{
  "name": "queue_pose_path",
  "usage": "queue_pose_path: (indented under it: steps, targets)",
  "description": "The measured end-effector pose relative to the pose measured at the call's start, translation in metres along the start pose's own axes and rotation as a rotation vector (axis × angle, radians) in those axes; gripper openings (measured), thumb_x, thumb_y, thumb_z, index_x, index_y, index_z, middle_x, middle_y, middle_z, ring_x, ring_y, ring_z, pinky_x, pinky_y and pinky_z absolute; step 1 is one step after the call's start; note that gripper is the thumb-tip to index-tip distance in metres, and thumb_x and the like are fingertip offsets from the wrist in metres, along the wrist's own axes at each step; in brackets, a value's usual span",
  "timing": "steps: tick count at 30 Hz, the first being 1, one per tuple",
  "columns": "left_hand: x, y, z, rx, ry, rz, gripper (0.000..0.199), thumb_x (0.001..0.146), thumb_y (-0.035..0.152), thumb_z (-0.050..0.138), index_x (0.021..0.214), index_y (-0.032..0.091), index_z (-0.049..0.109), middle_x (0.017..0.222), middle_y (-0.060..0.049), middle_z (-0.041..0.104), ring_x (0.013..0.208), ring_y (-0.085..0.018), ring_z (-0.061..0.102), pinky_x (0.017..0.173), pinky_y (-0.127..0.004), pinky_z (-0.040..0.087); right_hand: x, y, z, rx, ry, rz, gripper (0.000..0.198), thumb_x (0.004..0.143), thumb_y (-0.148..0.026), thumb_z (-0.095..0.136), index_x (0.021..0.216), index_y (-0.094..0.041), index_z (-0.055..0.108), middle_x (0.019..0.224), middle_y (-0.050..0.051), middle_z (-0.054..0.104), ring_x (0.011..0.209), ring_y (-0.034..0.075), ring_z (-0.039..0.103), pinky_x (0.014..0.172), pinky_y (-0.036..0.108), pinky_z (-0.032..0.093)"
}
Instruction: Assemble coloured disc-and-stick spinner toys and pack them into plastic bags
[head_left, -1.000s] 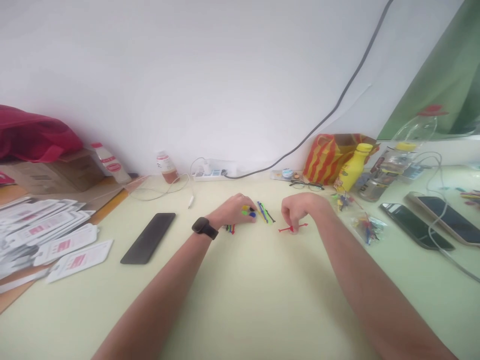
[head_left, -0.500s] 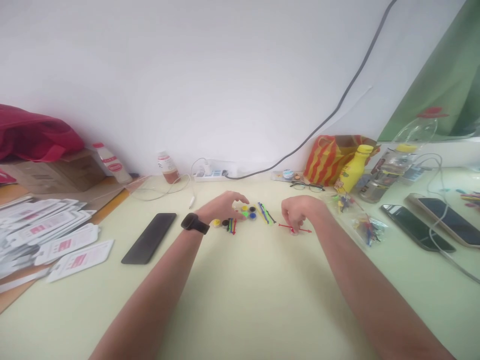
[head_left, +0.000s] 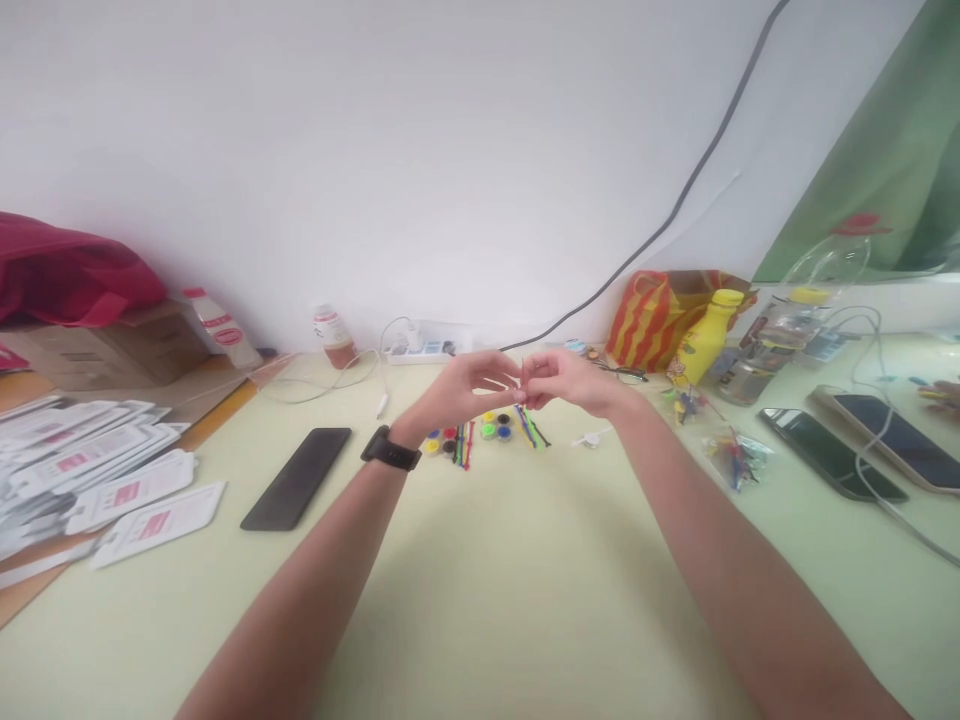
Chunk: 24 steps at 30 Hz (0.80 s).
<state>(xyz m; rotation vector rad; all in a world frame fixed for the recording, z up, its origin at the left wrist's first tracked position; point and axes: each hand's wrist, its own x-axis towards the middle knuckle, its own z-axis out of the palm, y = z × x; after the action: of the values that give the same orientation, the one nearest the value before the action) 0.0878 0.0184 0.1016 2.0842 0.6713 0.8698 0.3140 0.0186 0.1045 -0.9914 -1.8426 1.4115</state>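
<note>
My left hand, with a black watch at the wrist, meets my right hand in the air above the middle of the table. Fingertips of both hands close together on a thin red rod, whose lower part is hidden by the fingers. Below the left hand lie small coloured discs in two groups. Near them are two bundles of thin plastic rods: one of several colours and another with blue and green ones. Under the right wrist rests a small white plastic piece.
A black phone and white cards lie on the left. Clear bags of coloured parts, two phones, a yellow bottle and a striped bag are on the right. A power strip sits by the wall.
My right hand has lifted the red rod off the table and moved left to meet my left hand, which has risen slightly. The white piece is now uncovered on the table.
</note>
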Motion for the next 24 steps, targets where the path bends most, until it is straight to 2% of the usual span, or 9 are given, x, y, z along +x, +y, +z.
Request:
queue_pose_path:
  steps: [4,8,13,17,21,24]
  targets:
    - [0.001,-0.008,0.001,0.039,0.052,-0.007,0.029,0.089,0.042,0.077,0.100,0.015,0.072,0.101,-0.010,0.076,0.095,-0.023,0.075,0.093,-0.037,0.061,0.010,0.011,0.009,0.058,0.079,-0.026,0.014,0.077,-0.026,0.073,0.083,-0.017,0.063,0.079,0.004,0.074,0.076,0.015,0.070,0.078,0.028,0.057]
    - [-0.002,-0.013,-0.002,0.081,-0.008,-0.001,0.024,0.088,0.037,0.077,0.096,0.015,0.072,0.097,-0.009,0.077,0.092,-0.022,0.075,0.091,-0.036,0.061,0.014,0.017,0.015,0.074,0.057,0.008,0.014,0.074,-0.024,0.069,0.084,-0.019,0.060,0.074,0.000,0.069,0.070,0.012,0.065,0.071,0.024,0.052]
    - [-0.005,-0.018,-0.003,0.128,-0.052,-0.092,0.021,0.085,0.037,0.077,0.088,0.016,0.072,0.085,-0.007,0.077,0.077,-0.020,0.074,0.072,-0.030,0.060,0.018,0.023,0.020,-0.187,0.134,0.124,0.017,0.083,-0.026,0.056,0.098,-0.021,0.061,0.067,-0.005,0.057,0.056,0.009,0.048,0.053,0.021,0.036]
    - [-0.007,-0.028,0.000,0.275,-0.150,-0.163,0.019,0.079,0.037,0.079,0.077,0.018,0.075,0.077,-0.005,0.076,0.070,-0.019,0.071,0.065,-0.028,0.055,0.021,0.033,0.019,-0.355,0.187,0.234,0.024,0.082,-0.024,0.060,0.105,-0.018,0.063,0.072,-0.001,0.063,0.060,0.012,0.055,0.056,0.023,0.039]
    - [-0.008,-0.035,0.007,0.354,-0.313,-0.225,0.016,0.071,0.035,0.083,0.074,0.021,0.078,0.076,-0.002,0.074,0.062,-0.016,0.065,0.057,-0.026,0.048,0.022,0.043,0.021,-0.488,0.074,0.359,0.029,0.078,-0.017,0.069,0.106,-0.015,0.065,0.065,0.001,0.068,0.061,0.017,0.062,0.059,0.025,0.045]
    - [-0.009,-0.037,0.008,0.347,-0.393,-0.321,0.018,0.066,0.035,0.085,0.074,0.021,0.078,0.073,-0.001,0.070,0.051,-0.013,0.058,0.047,-0.025,0.042,0.020,0.041,0.018,-0.572,0.009,0.400,0.032,0.083,-0.023,0.071,0.114,-0.016,0.064,0.072,0.004,0.073,0.064,0.019,0.067,0.062,0.027,0.048]
